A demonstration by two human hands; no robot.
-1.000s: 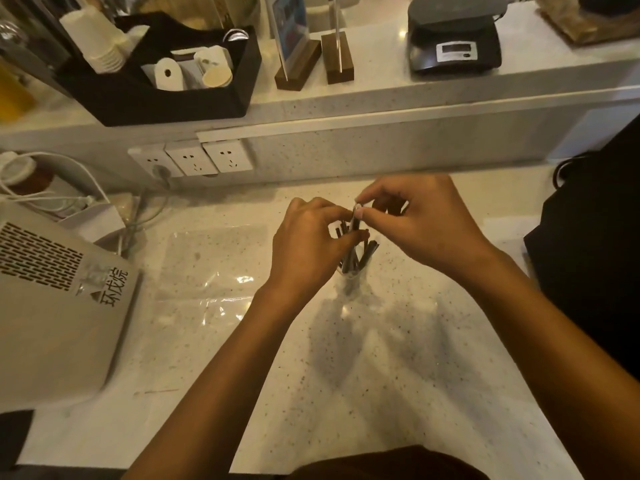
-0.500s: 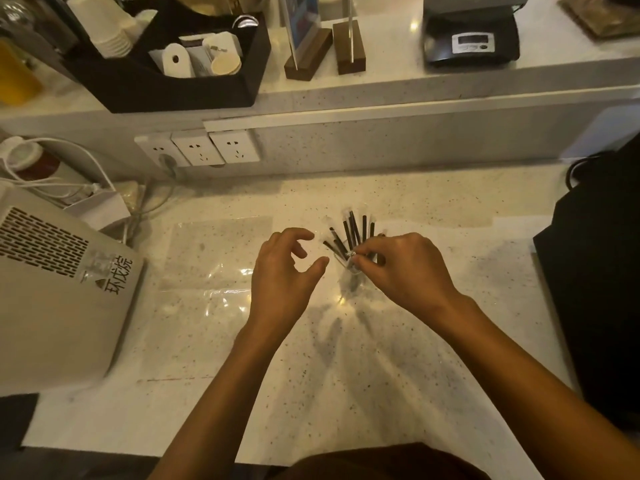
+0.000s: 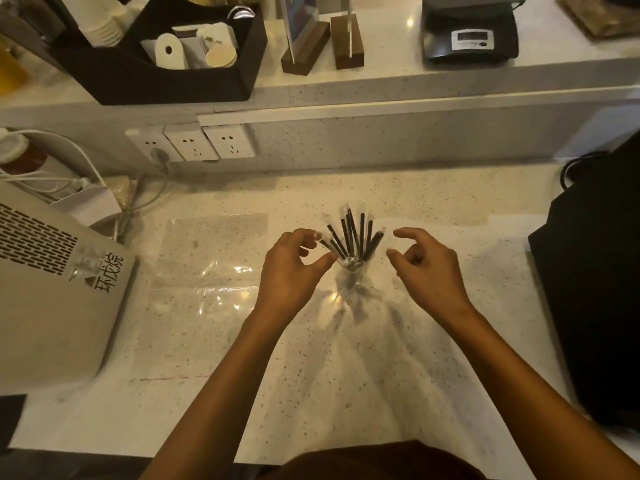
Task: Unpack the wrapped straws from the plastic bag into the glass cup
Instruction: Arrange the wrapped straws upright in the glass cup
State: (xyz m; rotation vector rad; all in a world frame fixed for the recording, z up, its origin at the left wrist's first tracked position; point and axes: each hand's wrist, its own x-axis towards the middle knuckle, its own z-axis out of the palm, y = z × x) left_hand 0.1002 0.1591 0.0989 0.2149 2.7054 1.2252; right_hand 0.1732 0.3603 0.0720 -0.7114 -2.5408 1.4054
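At frame centre the left hand [image 3: 289,268] curls loosely, fingers spread, thumb tip just beside the glass cup [image 3: 350,271]; whether it touches is unclear. The right hand [image 3: 427,268] hangs open to the right of the cup, holding nothing. Between them the wrapped straws [image 3: 349,235] stand fanned out in the cup on the speckled counter [image 3: 311,358]. The flat plastic bag [image 3: 211,258] lies left of the left hand, beside a beige machine [image 3: 52,292] at the left edge.
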